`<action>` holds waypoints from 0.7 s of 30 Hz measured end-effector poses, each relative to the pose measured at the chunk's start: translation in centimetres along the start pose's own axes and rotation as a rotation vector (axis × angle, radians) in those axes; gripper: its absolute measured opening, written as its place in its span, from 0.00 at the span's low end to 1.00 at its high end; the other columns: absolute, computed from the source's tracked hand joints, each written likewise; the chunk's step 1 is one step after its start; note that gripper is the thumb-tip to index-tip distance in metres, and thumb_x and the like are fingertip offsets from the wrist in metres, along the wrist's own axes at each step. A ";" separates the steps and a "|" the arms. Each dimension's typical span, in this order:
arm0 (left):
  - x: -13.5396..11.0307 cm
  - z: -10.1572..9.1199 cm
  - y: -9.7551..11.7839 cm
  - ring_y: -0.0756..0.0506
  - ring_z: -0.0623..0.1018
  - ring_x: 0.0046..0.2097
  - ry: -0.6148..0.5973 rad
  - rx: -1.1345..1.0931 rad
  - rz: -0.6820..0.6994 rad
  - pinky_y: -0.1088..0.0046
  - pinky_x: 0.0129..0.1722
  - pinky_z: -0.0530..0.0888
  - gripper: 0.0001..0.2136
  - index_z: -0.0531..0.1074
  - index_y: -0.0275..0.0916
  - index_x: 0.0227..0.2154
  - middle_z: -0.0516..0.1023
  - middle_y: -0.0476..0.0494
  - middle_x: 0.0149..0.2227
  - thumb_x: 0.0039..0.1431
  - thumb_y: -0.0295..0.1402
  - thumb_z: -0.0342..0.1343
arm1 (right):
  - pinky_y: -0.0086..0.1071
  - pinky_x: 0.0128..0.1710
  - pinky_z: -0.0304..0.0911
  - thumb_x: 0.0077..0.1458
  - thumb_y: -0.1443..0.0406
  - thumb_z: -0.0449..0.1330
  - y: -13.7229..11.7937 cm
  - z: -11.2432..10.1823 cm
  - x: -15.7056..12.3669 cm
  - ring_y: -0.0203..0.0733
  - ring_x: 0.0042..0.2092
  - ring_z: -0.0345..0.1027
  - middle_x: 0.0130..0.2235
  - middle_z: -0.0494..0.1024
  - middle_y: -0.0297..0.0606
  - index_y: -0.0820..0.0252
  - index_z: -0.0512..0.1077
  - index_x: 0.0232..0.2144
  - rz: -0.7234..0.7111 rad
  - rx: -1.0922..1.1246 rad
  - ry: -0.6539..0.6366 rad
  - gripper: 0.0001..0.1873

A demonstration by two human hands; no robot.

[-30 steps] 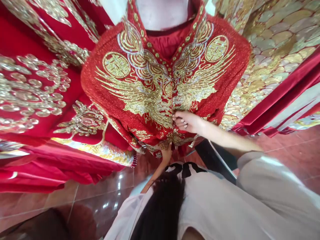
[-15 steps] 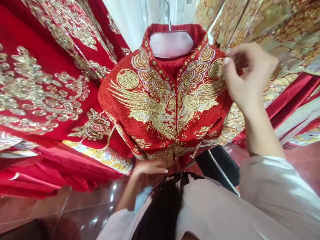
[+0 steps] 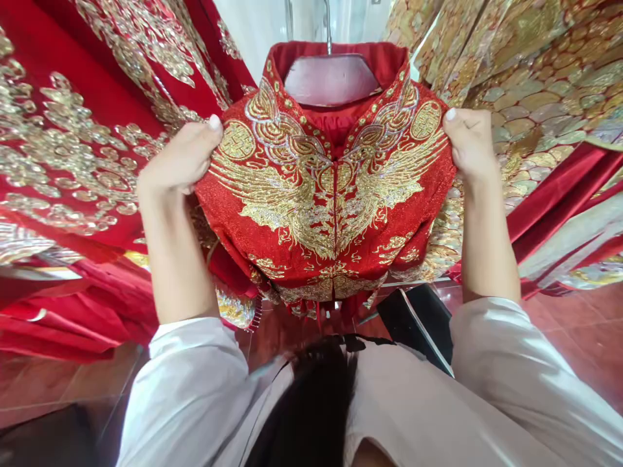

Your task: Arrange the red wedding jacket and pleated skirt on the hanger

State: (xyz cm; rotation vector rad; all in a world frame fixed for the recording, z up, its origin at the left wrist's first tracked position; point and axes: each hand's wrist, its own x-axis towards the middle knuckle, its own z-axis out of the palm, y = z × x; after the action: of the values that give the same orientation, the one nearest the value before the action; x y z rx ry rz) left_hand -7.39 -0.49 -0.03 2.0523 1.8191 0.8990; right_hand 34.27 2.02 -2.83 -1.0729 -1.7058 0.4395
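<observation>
Obs., head view.

Change: half a second ago the right hand (image 3: 470,146) was lifted open beside the right shoulder of the jacket (image 3: 331,194), and the left hand (image 3: 182,159) was low, near the hem. Both hands are now up at shoulder level, one on each side. A second ago the right hand was at the centre front seam.

Grip: left-hand fingers (image 3: 199,146) are curled shut on the jacket's left shoulder edge, thumb lying on the front. The right hand is closed on the right shoulder edge in the same way, thumb on top.

Judgement: the work has moved from the front seam to the shoulders, and the chest panel is now held spread and even between the two hands.

Position: the jacket hangs on a hanger (image 3: 331,81) straight ahead, between the red embroidered robes (image 3: 73,162) on the left and the gold scale-patterned fabric (image 3: 545,84) on the right. It is clear of the tiled floor (image 3: 584,324).

Orientation: the front faces the person. The collar is at the far end and the hem at the near end, so the long axis runs collar to hem along the centre seam. The shoulder line lies left to right, roughly level.

Also: a black flat object (image 3: 418,318) lies below the hem, to the right; I cannot tell what it is.
</observation>
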 end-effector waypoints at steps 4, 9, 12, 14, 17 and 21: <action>0.1 0.6 -0.8 0.27 0.61 0.58 -0.060 -0.195 0.027 0.35 0.47 0.52 0.36 0.63 0.12 0.46 0.73 0.32 0.45 0.62 0.49 0.30 | 0.29 0.41 0.56 0.60 0.53 0.53 -2.0 2.9 -1.9 0.35 0.36 0.63 0.32 0.69 0.39 0.62 0.68 0.29 -0.135 -0.351 0.468 0.18; -0.2 1.2 -0.7 0.29 0.59 0.61 -0.047 -0.290 0.173 0.37 0.52 0.52 0.37 0.65 0.15 0.46 0.71 0.31 0.50 0.58 0.53 0.37 | 0.29 0.37 0.59 0.61 0.53 0.49 -6.5 12.1 -6.6 0.37 0.39 0.66 0.32 0.67 0.37 0.60 0.62 0.44 -0.101 -0.201 0.506 0.18; -1.0 1.2 -0.3 0.30 0.57 0.62 0.010 -0.198 0.232 0.39 0.53 0.51 0.40 0.65 0.13 0.44 0.70 0.31 0.51 0.59 0.55 0.34 | 0.26 0.33 0.58 0.59 0.54 0.51 -7.9 16.5 -6.4 0.34 0.35 0.65 0.28 0.65 0.33 0.58 0.58 0.45 -0.028 -0.025 0.314 0.17; -1.4 1.2 -0.1 0.30 0.56 0.62 0.041 -0.130 0.237 0.39 0.54 0.50 0.41 0.65 0.12 0.42 0.71 0.33 0.49 0.59 0.56 0.31 | 0.25 0.32 0.57 0.60 0.57 0.50 -8.1 17.6 -5.5 0.32 0.32 0.64 0.28 0.64 0.32 0.58 0.56 0.45 0.016 0.073 0.287 0.14; -1.5 1.2 -0.1 0.29 0.62 0.59 0.074 -0.113 0.186 0.37 0.54 0.51 0.43 0.68 0.16 0.35 0.73 0.36 0.43 0.57 0.61 0.30 | 0.24 0.29 0.56 0.59 0.61 0.47 -7.4 17.3 -5.1 0.30 0.29 0.61 0.28 0.64 0.31 0.57 0.54 0.43 0.095 0.235 0.240 0.10; -1.3 1.2 -0.2 0.34 0.72 0.51 0.124 -0.069 0.150 0.38 0.54 0.57 0.42 0.66 0.25 0.26 0.73 0.42 0.34 0.51 0.67 0.30 | 0.22 0.24 0.54 0.53 0.64 0.50 -4.5 17.2 -9.8 0.28 0.24 0.57 0.25 0.62 0.29 0.57 0.53 0.35 0.267 0.471 0.159 0.09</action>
State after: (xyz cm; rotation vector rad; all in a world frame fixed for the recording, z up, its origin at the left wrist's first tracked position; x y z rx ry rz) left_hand -6.87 -1.44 -1.49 2.1562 1.6845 1.1370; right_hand 17.70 -5.02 -12.15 -0.9554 -1.2370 0.8553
